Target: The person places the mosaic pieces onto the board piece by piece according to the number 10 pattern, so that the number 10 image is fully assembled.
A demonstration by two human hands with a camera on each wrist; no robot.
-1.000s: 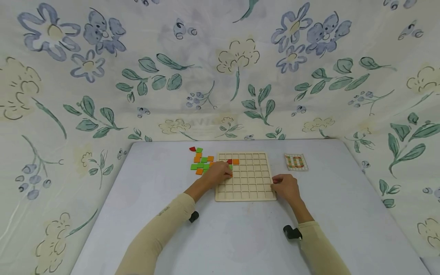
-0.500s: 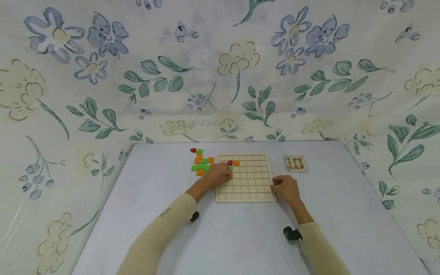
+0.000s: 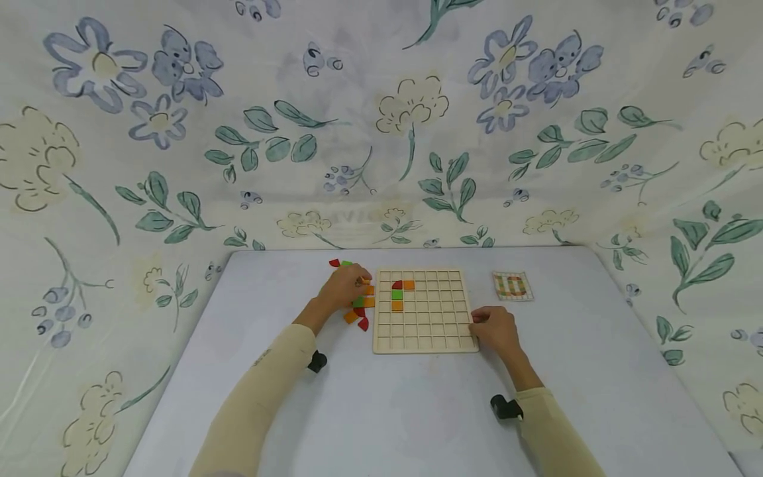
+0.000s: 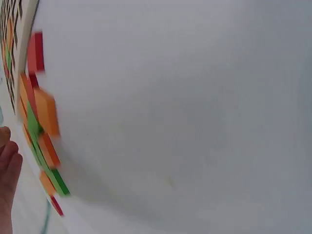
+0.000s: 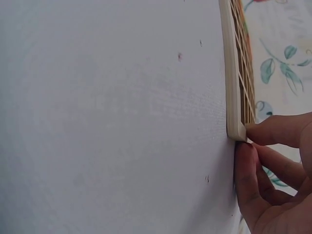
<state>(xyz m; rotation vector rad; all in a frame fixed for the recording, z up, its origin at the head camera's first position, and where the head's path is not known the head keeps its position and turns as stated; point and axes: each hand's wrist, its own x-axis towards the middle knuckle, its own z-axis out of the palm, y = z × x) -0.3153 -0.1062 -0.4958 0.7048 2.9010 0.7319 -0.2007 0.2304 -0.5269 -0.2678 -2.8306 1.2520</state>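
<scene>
A wooden grid board (image 3: pixel 435 324) lies on the table, holding a red rounded tile (image 3: pixel 397 285), a green square tile (image 3: pixel 397 295) and two orange square tiles in its upper left cells. My left hand (image 3: pixel 342 286) is over the loose tiles left of the board, its fingertips at an orange tile (image 3: pixel 365 281); whether they pinch it is hidden. In the left wrist view, only part of that hand (image 4: pixel 7 170) shows. My right hand (image 3: pixel 496 326) grips the board's right edge. The right wrist view shows its fingers (image 5: pixel 280 130) at the board's corner (image 5: pixel 236 131).
Loose red tiles (image 3: pixel 363 324), along with orange and green ones, lie left of the board, partly under my left hand. A small card (image 3: pixel 512 286) with a coloured pattern lies right of the board. Flowered cloth (image 3: pixel 381 146) rises behind the white table (image 3: pixel 417 411).
My left hand has moved left from the board to the loose tiles, uncovering an orange tile in the grid below the green one. My right hand stays at the board's edge.
</scene>
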